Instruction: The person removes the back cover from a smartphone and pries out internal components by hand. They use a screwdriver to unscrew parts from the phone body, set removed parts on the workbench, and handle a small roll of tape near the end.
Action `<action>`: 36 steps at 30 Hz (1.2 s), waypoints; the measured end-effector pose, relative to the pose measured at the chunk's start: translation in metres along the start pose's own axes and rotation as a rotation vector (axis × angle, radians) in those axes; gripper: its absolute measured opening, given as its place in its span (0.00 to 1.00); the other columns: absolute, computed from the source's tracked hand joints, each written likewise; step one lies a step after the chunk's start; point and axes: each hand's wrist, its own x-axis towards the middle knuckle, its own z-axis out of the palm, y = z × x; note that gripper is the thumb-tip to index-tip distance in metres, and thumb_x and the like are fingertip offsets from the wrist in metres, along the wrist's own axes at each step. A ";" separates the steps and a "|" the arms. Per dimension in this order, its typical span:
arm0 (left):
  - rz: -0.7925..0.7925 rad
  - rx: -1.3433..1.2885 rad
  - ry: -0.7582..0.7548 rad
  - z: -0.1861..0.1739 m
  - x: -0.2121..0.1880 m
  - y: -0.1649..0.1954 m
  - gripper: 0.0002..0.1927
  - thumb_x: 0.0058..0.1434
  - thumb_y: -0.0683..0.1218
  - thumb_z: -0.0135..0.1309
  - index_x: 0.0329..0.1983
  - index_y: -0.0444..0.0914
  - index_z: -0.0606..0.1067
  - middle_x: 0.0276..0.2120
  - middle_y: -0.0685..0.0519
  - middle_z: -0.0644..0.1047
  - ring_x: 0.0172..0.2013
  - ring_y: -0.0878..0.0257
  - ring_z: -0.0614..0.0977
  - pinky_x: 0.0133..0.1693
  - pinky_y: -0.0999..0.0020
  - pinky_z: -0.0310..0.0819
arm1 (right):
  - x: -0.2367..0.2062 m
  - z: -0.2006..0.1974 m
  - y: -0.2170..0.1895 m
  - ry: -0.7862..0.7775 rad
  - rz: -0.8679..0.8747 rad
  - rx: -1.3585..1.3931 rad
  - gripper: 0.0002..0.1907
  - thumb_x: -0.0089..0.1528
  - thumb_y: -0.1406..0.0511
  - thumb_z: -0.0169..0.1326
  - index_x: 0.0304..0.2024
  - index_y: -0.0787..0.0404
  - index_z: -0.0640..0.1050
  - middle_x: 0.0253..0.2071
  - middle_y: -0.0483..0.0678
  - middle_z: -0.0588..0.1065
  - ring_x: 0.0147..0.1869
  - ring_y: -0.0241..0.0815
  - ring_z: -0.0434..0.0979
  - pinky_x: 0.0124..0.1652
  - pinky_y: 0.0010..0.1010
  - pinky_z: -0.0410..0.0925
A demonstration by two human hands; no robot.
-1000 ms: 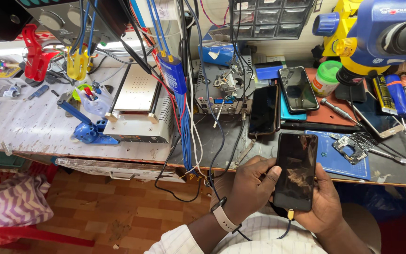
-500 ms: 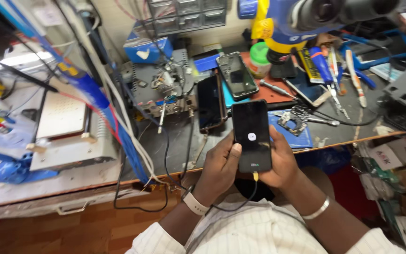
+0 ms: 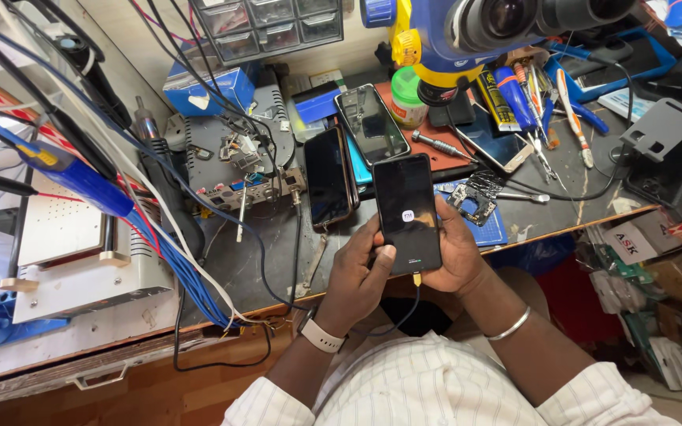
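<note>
I hold a black smartphone (image 3: 407, 211) upright over the near edge of the workbench, gripped from both sides. My left hand (image 3: 355, 272), with a white watch at the wrist, wraps its left edge, thumb on the lower screen. My right hand (image 3: 458, 251), with a metal bangle on the wrist, cups the right edge and back. The screen is dark with a small white logo in the middle. A cable (image 3: 409, 308) is plugged into the phone's bottom and hangs toward my lap.
Two other dark phones (image 3: 327, 177) (image 3: 371, 123) lie on the bench beyond my hands. A microscope (image 3: 483, 31) overhangs the back. Screwdrivers and tweezers (image 3: 538, 95) lie right, a circuit board (image 3: 475, 201) beside my right hand, blue cables (image 3: 159, 237) and a white heating plate (image 3: 73, 237) left.
The view swung right and tilted, so the bench shifted left in frame. The phone stays in both hands; a small white logo now shows on its screen.
</note>
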 end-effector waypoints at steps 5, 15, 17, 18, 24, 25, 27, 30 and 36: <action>-0.116 -0.089 0.002 0.002 0.003 0.007 0.16 0.69 0.44 0.52 0.58 0.32 0.73 0.39 0.55 0.78 0.34 0.73 0.78 0.36 0.76 0.77 | -0.004 0.002 0.002 0.037 -0.005 -0.020 0.34 0.73 0.44 0.41 0.62 0.67 0.73 0.54 0.63 0.78 0.58 0.57 0.79 0.59 0.49 0.71; -0.008 -0.041 0.030 0.003 -0.010 0.009 0.13 0.70 0.45 0.54 0.53 0.33 0.74 0.31 0.57 0.74 0.33 0.70 0.73 0.36 0.73 0.72 | -0.010 0.001 0.005 0.030 0.003 -0.019 0.33 0.71 0.45 0.44 0.59 0.67 0.73 0.53 0.63 0.78 0.56 0.57 0.80 0.58 0.48 0.71; 0.009 -0.045 0.047 0.001 -0.012 0.011 0.13 0.69 0.45 0.55 0.52 0.33 0.74 0.32 0.57 0.74 0.33 0.70 0.74 0.36 0.72 0.72 | -0.008 0.004 0.006 0.078 0.014 -0.027 0.34 0.70 0.44 0.44 0.57 0.68 0.74 0.52 0.64 0.78 0.55 0.58 0.79 0.57 0.50 0.71; 0.014 -0.012 0.041 -0.001 -0.014 0.012 0.13 0.70 0.46 0.55 0.51 0.33 0.74 0.32 0.57 0.73 0.32 0.70 0.74 0.35 0.72 0.72 | -0.008 0.005 0.008 0.096 0.014 -0.044 0.36 0.69 0.43 0.44 0.58 0.69 0.74 0.51 0.65 0.78 0.54 0.59 0.80 0.56 0.50 0.71; 0.009 0.009 0.044 -0.007 -0.023 0.009 0.15 0.69 0.47 0.56 0.54 0.34 0.74 0.33 0.57 0.73 0.33 0.71 0.75 0.37 0.73 0.74 | -0.009 0.004 0.011 0.025 -0.030 -0.082 0.31 0.72 0.46 0.43 0.59 0.65 0.75 0.52 0.66 0.77 0.55 0.61 0.79 0.54 0.55 0.71; 0.015 0.021 0.045 -0.007 -0.023 0.009 0.16 0.68 0.47 0.56 0.54 0.34 0.74 0.33 0.57 0.74 0.32 0.70 0.75 0.37 0.73 0.74 | -0.009 0.004 0.010 0.045 -0.029 -0.091 0.30 0.72 0.46 0.43 0.58 0.65 0.75 0.52 0.65 0.78 0.55 0.61 0.79 0.54 0.55 0.71; 0.030 0.039 0.044 -0.007 -0.024 0.008 0.16 0.68 0.48 0.56 0.54 0.34 0.74 0.33 0.57 0.74 0.32 0.70 0.75 0.38 0.73 0.74 | -0.010 0.003 0.010 0.060 -0.026 -0.074 0.29 0.74 0.46 0.43 0.57 0.64 0.75 0.53 0.64 0.78 0.56 0.61 0.79 0.55 0.55 0.70; 0.041 0.048 0.048 -0.007 -0.025 0.009 0.16 0.69 0.48 0.56 0.54 0.34 0.75 0.33 0.56 0.74 0.33 0.70 0.75 0.38 0.72 0.74 | -0.009 0.003 0.010 0.064 -0.010 -0.063 0.30 0.74 0.46 0.43 0.57 0.65 0.75 0.53 0.62 0.78 0.56 0.60 0.79 0.58 0.53 0.69; -0.098 -0.075 0.018 0.002 -0.024 0.004 0.17 0.68 0.48 0.54 0.54 0.34 0.73 0.31 0.58 0.74 0.32 0.72 0.76 0.34 0.72 0.76 | -0.012 0.007 0.009 0.008 0.033 -0.060 0.32 0.72 0.44 0.43 0.56 0.65 0.76 0.52 0.61 0.78 0.56 0.57 0.80 0.57 0.52 0.70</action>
